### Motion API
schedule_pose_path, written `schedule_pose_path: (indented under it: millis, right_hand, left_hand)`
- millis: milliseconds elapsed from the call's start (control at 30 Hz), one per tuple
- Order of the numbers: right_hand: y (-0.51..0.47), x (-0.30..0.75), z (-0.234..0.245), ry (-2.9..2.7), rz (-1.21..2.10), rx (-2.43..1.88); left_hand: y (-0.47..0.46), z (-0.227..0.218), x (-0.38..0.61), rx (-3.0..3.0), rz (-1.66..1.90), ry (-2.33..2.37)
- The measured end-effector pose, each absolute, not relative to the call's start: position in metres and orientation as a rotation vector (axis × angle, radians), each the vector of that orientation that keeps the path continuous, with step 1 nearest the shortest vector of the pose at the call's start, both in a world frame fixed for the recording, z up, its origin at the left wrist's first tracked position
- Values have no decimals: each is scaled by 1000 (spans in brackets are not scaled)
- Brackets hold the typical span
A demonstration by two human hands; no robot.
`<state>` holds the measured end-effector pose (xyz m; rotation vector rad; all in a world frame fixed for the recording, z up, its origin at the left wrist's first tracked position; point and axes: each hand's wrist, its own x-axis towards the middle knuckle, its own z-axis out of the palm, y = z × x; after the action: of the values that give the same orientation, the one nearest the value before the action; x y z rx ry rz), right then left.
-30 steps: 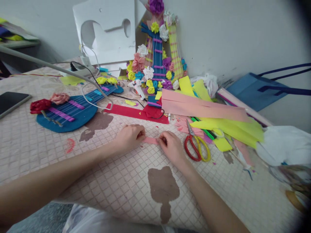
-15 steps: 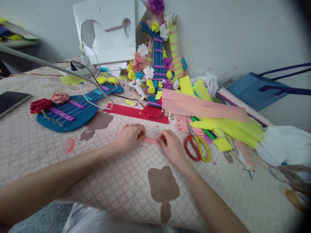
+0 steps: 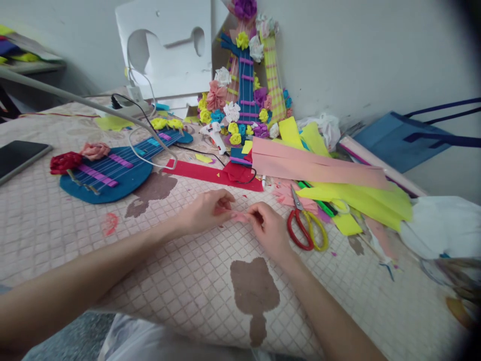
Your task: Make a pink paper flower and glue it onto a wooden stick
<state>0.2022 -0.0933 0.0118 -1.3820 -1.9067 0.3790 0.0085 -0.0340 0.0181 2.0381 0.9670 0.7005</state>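
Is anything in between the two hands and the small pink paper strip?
Nothing visible: the left hand and right hand both pinch the strip. The metal scissors with red and yellow handles lie beside the right hand, not between.

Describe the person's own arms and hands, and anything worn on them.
Both the left hand and the right hand are bare, without gloves. The left forearm and right forearm show no sleeve, watch, bracelet or cable. The fingers are partly hidden and small, so fine details such as nails cannot be made out.
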Motion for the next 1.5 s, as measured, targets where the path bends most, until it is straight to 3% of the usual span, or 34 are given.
schedule_pose_path:
  millis: [133,400,1033,1500]
  right_hand:
    - [-96,199,14,-1888,406,-1385]
    - [-96,193,17,-1750,762,-1357]
    - [-95,208,10,-1522,1044,-1338]
    - [-99,197,24,-1705,836,-1411]
  left_hand:
    - [-39,23,16,2066,623,939]
    - [-41,26,16,2034,664,945]
    - [-33,32,6,1926,638,963]
    - [-42,32,9,1994,641,983]
